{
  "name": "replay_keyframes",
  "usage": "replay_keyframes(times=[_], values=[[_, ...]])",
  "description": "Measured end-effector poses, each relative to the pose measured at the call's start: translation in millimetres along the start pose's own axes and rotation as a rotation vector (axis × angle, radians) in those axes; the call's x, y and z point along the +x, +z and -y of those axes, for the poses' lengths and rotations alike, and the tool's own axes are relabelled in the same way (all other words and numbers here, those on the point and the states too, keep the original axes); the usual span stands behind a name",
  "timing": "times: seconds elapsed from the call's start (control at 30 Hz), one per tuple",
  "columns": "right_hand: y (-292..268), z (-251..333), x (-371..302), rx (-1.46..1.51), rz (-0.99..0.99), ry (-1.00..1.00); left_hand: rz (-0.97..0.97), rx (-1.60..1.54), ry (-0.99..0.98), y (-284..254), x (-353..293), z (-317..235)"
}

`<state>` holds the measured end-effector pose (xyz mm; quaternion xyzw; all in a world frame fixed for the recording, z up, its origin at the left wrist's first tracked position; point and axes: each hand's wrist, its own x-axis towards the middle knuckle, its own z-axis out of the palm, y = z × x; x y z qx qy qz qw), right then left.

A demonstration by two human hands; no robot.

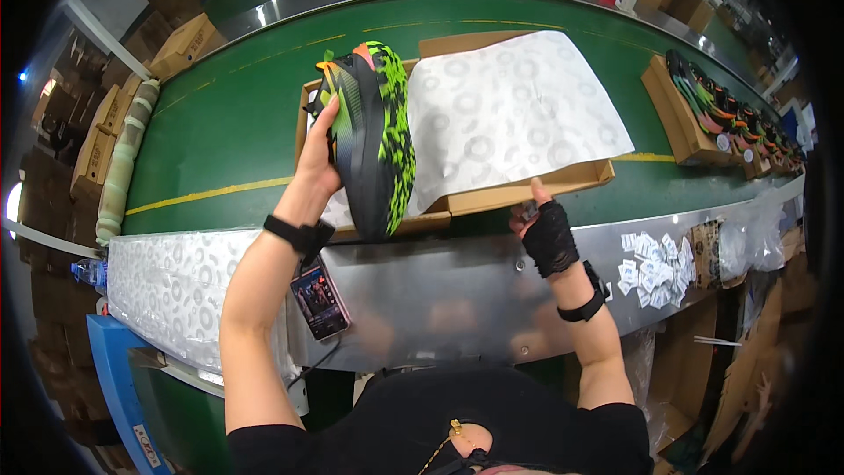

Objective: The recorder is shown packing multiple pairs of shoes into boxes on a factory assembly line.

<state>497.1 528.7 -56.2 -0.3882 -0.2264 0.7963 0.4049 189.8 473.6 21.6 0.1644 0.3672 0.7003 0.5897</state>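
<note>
My left hand (318, 154) grips a black running shoe (360, 141) with a neon green and black patterned sole, held upright on edge over the left part of an open cardboard shoebox (492, 198). Its orange and green collar points away from me. White printed tissue paper (519, 105) spreads over the right side of the box. My right hand (545, 233), in a black lace fingerless glove, is at the box's near edge. Its fingers are curled around something small and greyish that I cannot make out, with the thumb pointing up.
On the steel ledge lie a stack of printed tissue (176, 290), a phone (319, 302) and a pile of small white packets (652, 271). Boxes of shoes (686, 114) line the green conveyor belt (220, 141) at right. A plastic bottle (88, 273) stands far left.
</note>
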Motion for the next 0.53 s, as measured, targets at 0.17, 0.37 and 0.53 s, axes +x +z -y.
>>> replay_keyframes(times=[0.17,0.37,0.53], values=[[28,0,-19,-0.224,-0.123,-0.189,-0.109,0.167,-0.381,-27,61,33],[38,24,-5,-0.499,-0.066,-0.682,-0.243,0.466,-0.472,-4,52,51],[82,44,3,-1.374,0.178,-1.324,-0.095,0.274,0.089,-38,0,9]])
